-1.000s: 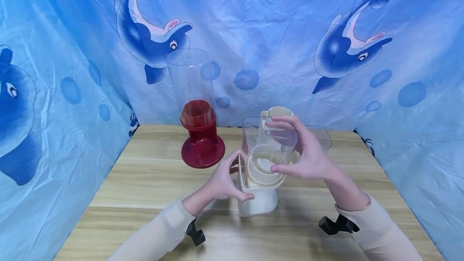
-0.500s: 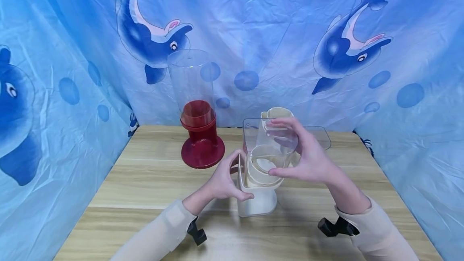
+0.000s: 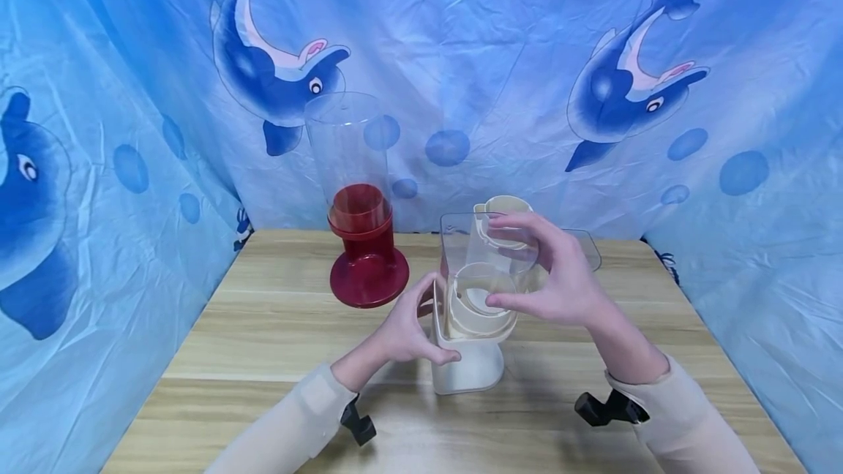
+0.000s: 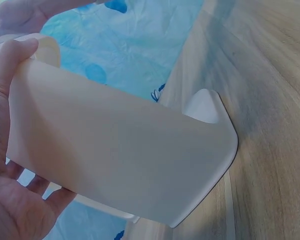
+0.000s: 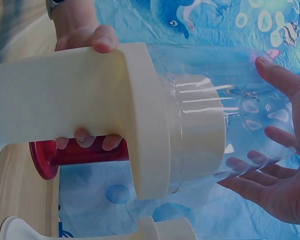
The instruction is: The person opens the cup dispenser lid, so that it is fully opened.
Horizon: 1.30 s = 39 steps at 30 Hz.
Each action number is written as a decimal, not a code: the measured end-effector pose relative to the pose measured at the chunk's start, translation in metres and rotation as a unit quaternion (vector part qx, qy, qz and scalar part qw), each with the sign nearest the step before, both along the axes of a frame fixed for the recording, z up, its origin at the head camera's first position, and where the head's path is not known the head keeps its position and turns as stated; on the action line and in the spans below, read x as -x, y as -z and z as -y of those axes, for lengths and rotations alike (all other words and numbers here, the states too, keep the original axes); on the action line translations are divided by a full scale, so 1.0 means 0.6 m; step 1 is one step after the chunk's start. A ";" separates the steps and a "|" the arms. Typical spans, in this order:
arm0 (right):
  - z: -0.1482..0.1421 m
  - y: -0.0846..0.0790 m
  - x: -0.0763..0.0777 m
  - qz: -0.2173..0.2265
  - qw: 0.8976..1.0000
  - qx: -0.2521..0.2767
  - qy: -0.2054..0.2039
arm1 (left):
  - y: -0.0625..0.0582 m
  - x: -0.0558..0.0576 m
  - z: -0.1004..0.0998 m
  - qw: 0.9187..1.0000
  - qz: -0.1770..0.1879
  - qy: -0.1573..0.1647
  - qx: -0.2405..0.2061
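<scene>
White stand (image 3: 469,371) upright midway between the left and right edges of the surface (image 3: 283,342), clear container (image 5: 245,107) on top; likely best to brace the stand and work the container squarely. Left grip (image 3: 411,324) curled round the stand's upper part; right grip (image 3: 563,276) a wide C, thumb and fingers about the container.

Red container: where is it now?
In the head view, the red container stands near the back edge of the wooden table, left of centre, beyond the left hand and left of the white container it grips.
</scene>
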State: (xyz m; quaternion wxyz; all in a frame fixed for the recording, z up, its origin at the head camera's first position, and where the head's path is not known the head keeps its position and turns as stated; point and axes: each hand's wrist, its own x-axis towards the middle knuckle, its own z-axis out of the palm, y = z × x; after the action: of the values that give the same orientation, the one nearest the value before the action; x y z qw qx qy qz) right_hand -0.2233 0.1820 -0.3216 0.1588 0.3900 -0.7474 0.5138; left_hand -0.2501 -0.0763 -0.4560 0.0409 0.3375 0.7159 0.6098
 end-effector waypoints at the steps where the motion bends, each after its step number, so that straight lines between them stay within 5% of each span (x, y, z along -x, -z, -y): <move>1: -0.001 0.000 0.001 0.001 1.000 0.002 -0.002 | 0.000 0.000 -0.001 1.000 0.002 0.000 0.001; 10: -0.008 0.003 0.003 0.019 1.000 0.005 -0.002 | 0.004 0.000 -0.006 1.000 -0.006 0.001 -0.001; 16: -0.013 -0.027 0.011 -0.023 0.997 -0.067 0.011 | 0.005 0.002 -0.009 1.000 -0.004 0.007 0.001; 19: -0.001 -0.072 0.020 -0.065 0.985 -0.157 0.006 | 0.005 0.003 -0.007 1.000 -0.008 0.006 0.004; 23: 0.029 -0.135 0.033 -0.094 0.946 -0.308 -0.041 | 0.004 0.006 -0.003 1.000 -0.010 0.005 0.003; 27: 0.055 -0.173 0.042 -0.082 0.915 -0.386 -0.078 | 0.004 0.007 0.000 1.000 -0.006 0.009 0.004; 39: 0.058 -0.179 0.026 -0.070 0.914 -0.396 -0.048 | 0.005 0.011 0.004 1.000 -0.015 0.020 -0.009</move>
State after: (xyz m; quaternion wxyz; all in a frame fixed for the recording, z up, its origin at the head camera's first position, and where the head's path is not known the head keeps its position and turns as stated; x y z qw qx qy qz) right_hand -0.2387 0.1475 -0.2140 0.0180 0.4909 -0.8573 0.1538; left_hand -0.2565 -0.0786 -0.4591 0.0387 0.3611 0.7041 0.6103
